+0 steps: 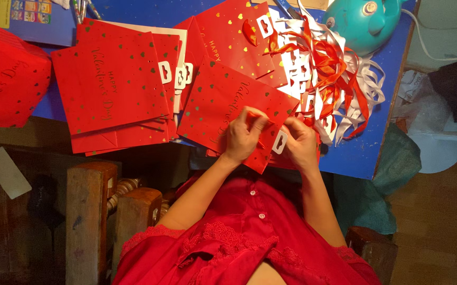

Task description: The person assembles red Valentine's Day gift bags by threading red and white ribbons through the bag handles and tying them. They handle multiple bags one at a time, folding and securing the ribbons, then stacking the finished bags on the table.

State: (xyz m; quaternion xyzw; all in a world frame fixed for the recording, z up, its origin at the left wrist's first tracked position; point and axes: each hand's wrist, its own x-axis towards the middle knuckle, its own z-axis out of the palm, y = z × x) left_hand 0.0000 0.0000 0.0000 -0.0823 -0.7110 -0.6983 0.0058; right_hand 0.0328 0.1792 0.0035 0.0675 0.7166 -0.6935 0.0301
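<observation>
Both hands are pinching away at the near edge of one red paper bag point(228, 103) lying flat on the blue table point(355, 153). Left hand point(243, 136) has fingers curled and closed on the bag's edge, thumb and forefinger nipped together; right hand point(299, 141) is clenched the same way just beside it, fingertips tight on the edge right by a white die-cut handle tab point(279, 141) — can't tell if it's gripping the tab or the paper. The hands nearly touch. That bag sits near the table's front edge, corner hanging over at 6 o'clock toward the red-shirted lap. At 9 o'clock there's a stack of red bags point(112, 84), overlapping, so no free room there. At 1 o'clock a heap of red and white ribbons point(334, 74) crowds in close. Beyond that, 1 o'clock again, a teal plastic device point(363, 21). Bare table only shows at 3 o'clock.
</observation>
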